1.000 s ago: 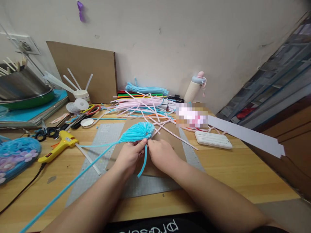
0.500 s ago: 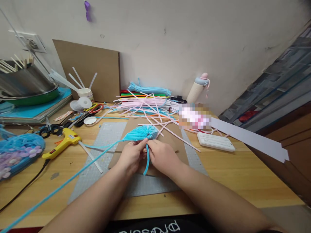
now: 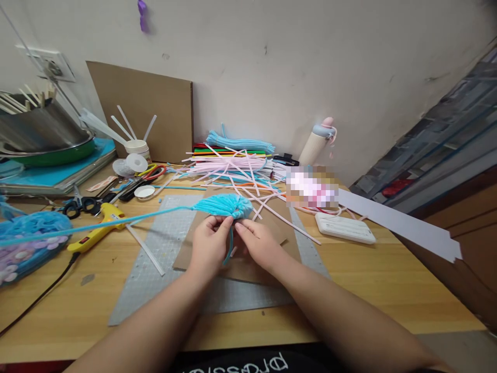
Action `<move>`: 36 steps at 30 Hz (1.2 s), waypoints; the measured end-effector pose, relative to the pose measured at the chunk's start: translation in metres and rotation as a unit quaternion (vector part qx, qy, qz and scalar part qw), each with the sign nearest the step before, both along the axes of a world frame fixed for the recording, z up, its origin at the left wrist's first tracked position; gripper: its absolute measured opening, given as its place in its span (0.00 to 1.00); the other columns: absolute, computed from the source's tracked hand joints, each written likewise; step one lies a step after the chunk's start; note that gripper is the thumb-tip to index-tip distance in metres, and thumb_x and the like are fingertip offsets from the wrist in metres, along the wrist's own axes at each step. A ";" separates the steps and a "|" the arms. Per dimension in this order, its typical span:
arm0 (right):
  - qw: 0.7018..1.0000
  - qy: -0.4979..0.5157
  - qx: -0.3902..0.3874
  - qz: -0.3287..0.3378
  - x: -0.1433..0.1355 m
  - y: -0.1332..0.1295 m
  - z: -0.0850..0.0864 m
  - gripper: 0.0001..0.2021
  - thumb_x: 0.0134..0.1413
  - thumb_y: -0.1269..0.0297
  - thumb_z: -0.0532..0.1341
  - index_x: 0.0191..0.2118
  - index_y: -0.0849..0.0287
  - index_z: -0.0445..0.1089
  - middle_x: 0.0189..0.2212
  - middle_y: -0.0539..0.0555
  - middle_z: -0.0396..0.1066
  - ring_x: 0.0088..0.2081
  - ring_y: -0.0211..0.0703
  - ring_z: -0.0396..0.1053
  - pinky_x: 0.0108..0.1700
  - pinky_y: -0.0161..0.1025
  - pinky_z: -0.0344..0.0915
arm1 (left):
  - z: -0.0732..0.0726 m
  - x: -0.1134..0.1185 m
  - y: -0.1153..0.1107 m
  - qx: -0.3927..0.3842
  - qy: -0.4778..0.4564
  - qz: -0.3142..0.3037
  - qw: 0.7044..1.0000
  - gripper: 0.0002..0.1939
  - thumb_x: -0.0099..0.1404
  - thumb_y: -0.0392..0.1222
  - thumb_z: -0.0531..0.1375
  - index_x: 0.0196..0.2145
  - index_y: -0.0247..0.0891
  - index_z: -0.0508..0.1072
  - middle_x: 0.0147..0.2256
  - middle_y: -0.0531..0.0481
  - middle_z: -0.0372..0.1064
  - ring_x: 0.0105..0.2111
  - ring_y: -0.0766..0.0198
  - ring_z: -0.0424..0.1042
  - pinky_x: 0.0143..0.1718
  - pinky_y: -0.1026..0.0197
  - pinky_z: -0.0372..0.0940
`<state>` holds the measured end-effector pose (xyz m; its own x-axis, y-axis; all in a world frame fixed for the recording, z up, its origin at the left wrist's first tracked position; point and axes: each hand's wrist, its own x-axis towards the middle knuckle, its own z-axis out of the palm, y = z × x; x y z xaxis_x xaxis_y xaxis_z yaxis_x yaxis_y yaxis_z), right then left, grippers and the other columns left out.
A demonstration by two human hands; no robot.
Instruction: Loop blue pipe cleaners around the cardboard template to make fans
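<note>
Both hands hold a fan-shaped piece of bright blue pipe cleaners [image 3: 221, 205] above the cardboard. My left hand [image 3: 208, 242] pinches its near lower edge, thumb on top and fingers curled beneath. My right hand [image 3: 261, 241] is closed at the gathered right end, thumb and forefinger against the underside; its other fingertips are hidden. A long blue pipe-cleaner strand [image 3: 116, 221] runs from the pointed left tip out past the left edge of view. One short blue tail [image 3: 229, 248] hangs down between the hands.
Under the hands lie cardboard [image 3: 186, 259] and a grey cutting mat [image 3: 134, 290]. To the left are a yellow glue gun [image 3: 95, 230], black scissors [image 3: 81, 204] and a blue flowered piece [image 3: 33, 243]. Behind are piled pipe cleaners [image 3: 233, 166]; at right, a white case [image 3: 345, 228].
The blue piece has tilted and shifted slightly, its left tip higher. Its long strand has swung upward at the left. The short tail now hangs farther left, and my right fingers have shifted.
</note>
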<state>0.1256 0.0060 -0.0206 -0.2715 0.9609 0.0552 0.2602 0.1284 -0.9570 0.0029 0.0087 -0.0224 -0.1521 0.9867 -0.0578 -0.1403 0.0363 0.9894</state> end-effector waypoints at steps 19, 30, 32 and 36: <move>0.902 0.386 -0.173 0.086 -0.007 0.007 -0.012 0.14 0.53 0.55 0.55 0.28 0.62 0.67 0.18 0.48 0.63 0.22 0.36 0.64 0.28 0.36 0.63 | 0.020 -0.005 0.000 -0.109 0.046 -0.244 0.962 0.21 0.57 0.54 0.53 0.17 0.34 0.63 0.12 0.57 0.54 0.12 0.73 0.53 0.15 0.69 0.47; 0.924 0.376 -0.069 -0.027 0.006 0.012 0.009 0.10 0.49 0.60 0.59 0.24 0.61 0.68 0.25 0.51 0.68 0.28 0.35 0.66 0.32 0.34 0.64 | 0.013 0.004 -0.019 0.013 0.243 -0.329 0.912 0.12 0.57 0.45 0.55 0.29 0.34 0.70 0.26 0.51 0.65 0.27 0.66 0.62 0.29 0.64 0.58; 0.928 0.368 -0.007 -0.064 0.015 0.019 0.014 0.10 0.49 0.60 0.59 0.23 0.61 0.66 0.24 0.51 0.67 0.28 0.36 0.66 0.30 0.34 0.63 | 0.014 0.007 -0.028 0.063 0.292 -0.365 0.882 0.13 0.55 0.45 0.57 0.37 0.36 0.71 0.35 0.48 0.67 0.33 0.63 0.65 0.35 0.62 0.61; 0.932 0.321 0.075 -0.149 0.037 0.031 0.027 0.10 0.48 0.59 0.58 0.24 0.60 0.63 0.21 0.47 0.61 0.17 0.28 0.52 0.16 0.28 0.46 | 0.028 0.004 -0.046 0.114 0.338 -0.459 0.814 0.19 0.56 0.45 0.58 0.45 0.40 0.69 0.44 0.46 0.64 0.42 0.59 0.65 0.45 0.59 0.60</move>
<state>0.1629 0.0375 0.0065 0.1419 0.9567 0.2542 -0.3141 0.2871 -0.9049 0.0065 -0.0371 0.0058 0.7335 0.6764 -0.0666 0.4223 -0.3769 0.8244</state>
